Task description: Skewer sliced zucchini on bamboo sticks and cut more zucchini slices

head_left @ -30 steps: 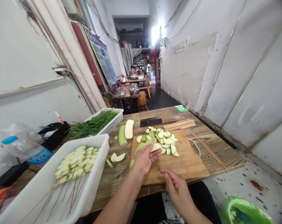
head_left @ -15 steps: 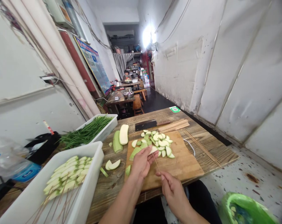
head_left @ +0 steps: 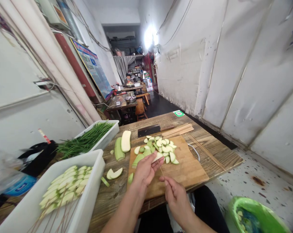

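Note:
My left hand is closed on a pale green-edged vegetable slice above the cutting board. Pinched in the fingers of my right hand is a thin wooden skewer, its far end at the slice; whether it has pierced the slice I cannot tell. Behind my left hand lies a heap of cut slices on the board. Two peeled vegetable pieces rest on the table left of the board, with loose slices nearer me.
A white bin at left holds skewered slices; behind it another white bin holds long green stalks. A cleaver and skewer bundles lie beyond the board. A green-lined waste bin stands at lower right.
The view has shifted slightly, moving the scene a little left in the picture. Both hands keep their hold on the slice and the skewer; my right hand sits marginally closer to the left.

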